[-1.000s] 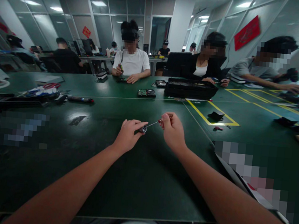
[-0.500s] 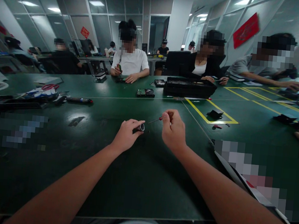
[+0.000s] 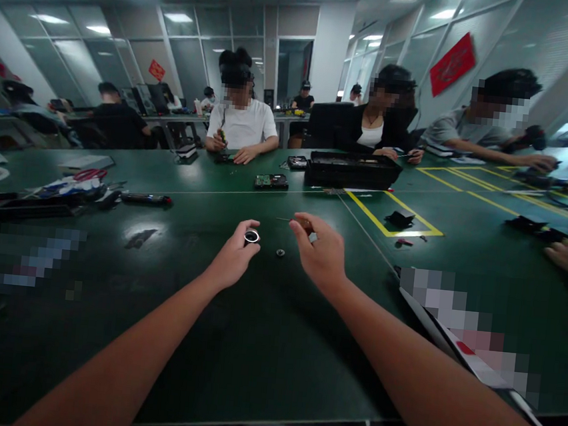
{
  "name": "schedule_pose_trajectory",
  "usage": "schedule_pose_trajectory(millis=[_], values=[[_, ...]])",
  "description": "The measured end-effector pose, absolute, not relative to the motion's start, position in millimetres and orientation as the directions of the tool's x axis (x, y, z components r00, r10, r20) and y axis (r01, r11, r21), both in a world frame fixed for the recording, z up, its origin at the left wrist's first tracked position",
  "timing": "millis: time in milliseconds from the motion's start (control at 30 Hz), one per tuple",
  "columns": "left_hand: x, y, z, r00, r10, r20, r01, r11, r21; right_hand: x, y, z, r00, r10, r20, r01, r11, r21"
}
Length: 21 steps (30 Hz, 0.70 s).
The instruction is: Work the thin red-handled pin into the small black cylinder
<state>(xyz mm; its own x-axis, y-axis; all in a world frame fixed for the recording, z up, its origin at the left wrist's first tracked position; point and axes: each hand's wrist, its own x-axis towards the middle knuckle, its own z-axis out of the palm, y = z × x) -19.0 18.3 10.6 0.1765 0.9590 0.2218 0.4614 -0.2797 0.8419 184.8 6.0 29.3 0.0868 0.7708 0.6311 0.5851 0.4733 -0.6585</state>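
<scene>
My left hand (image 3: 234, 255) is closed round a short dark tube (image 3: 251, 237); its open end, with a bright metal rim, faces me. In my right hand (image 3: 321, 247) is a small screwdriver (image 3: 284, 220), its thin shaft pointing left toward the tube but apart from it. The fingers hide most of its handle. On the green table between my hands lies a small round metal part (image 3: 280, 253), touched by neither hand.
A black pen-like tool (image 3: 145, 198) and a pile of tools (image 3: 73, 183) lie to the left. Ahead are a circuit board (image 3: 271, 181) and a long black case (image 3: 352, 171). A black bracket (image 3: 398, 219) sits inside yellow tape. Several people work around the table.
The small round part now lies on the table between my hands. My left hand has turned the tube's open end more toward me. The screwdriver has swung to nearly level.
</scene>
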Motion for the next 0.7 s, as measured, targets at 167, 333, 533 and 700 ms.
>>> schedule_pose_trajectory(millis=[167,333,533,700], values=[[-7,22,28,0.319,0.934,0.161,0.679,-0.344,0.649,186,4,32,0.052,0.736,0.675,0.628,0.501,-0.595],[10,37,25,0.498,0.864,0.071,0.76,-0.474,0.445,186,2,34,0.01,0.727,0.686,0.645,0.52,-0.56],[21,52,18,0.551,0.834,-0.026,0.76,-0.489,0.428,186,-1,36,-0.018,0.729,0.684,0.642,0.533,-0.551],[13,55,15,0.54,0.841,-0.022,0.78,-0.491,0.389,185,-3,37,-0.019,0.725,0.689,0.623,0.547,-0.559]])
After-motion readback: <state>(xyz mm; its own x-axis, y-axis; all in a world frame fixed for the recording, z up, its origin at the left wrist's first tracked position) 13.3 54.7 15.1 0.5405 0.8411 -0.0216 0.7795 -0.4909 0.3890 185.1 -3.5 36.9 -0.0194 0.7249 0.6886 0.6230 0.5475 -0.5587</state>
